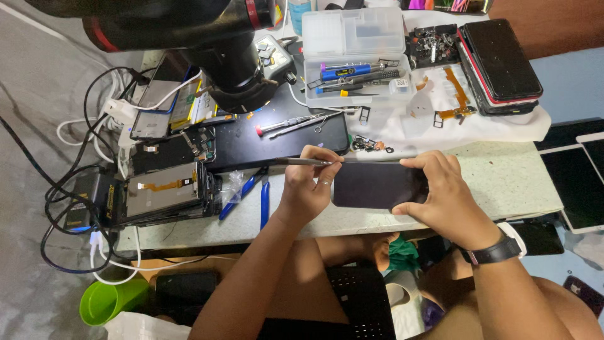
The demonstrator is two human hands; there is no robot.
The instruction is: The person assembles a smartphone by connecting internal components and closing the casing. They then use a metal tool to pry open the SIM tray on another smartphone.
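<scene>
Hands over bench: left hand [308, 182] grips metal tool [302, 162]; right hand [443, 189] clasps dark phone [376, 184].

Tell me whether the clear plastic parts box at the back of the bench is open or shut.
Open. The clear plastic parts box has its lid swung back flat behind it, and the blue-handled tools inside its tray lie uncovered.

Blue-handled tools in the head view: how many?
3, maybe more hidden: blue pliers and a blue-handled tool on the bench left of the left hand, and a blue screwdriver in the clear plastic case.
</scene>
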